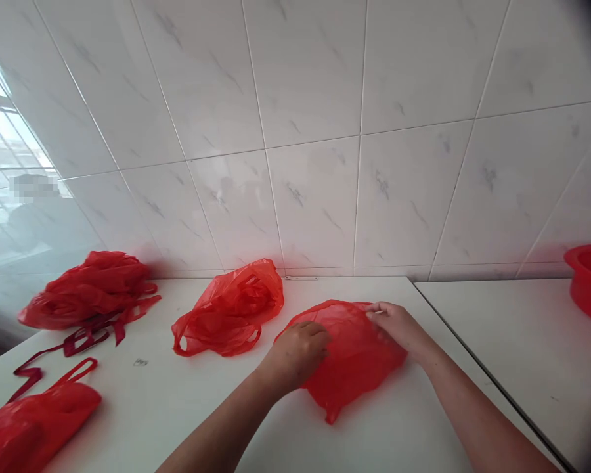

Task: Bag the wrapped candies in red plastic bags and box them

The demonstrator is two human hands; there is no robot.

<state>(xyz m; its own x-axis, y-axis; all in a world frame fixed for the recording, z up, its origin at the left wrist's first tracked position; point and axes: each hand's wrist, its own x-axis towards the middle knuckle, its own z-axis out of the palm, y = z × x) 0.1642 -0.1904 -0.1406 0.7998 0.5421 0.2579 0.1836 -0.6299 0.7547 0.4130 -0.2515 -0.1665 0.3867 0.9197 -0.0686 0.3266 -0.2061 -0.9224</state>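
You are working at a thin red bag [354, 368] that is lying spread and slightly puffed on the white table [142, 407], straight in front of you, one corner pointing back toward your body. Your left hand [298, 355] is curling its fingers in over the bag's left side; I cannot tell whether film is pinched inside the curl. Your right hand [396, 328] is resting narrow at the upper right edge, thumb and fingers close to the film, and its grip is too blurred to judge.

Since the film is looking thin and limp, you are probably best served by light fingertip pinches at the edges, with no hard tugging that might tear it. Where it is bulging, trapped air is likely making it slide, so press it out gently with a flat palm, working from the middle toward an open side. Spread creases before folding anything over.

To your left, a crumpled middle bag [226, 315] is lying apart from your left hand, so mind its loops. A pile [88, 289], dark red straps [79, 345] and a near bag [44, 427] are sitting further left. On your right, the table seam [485, 368] is running beside your forearm.
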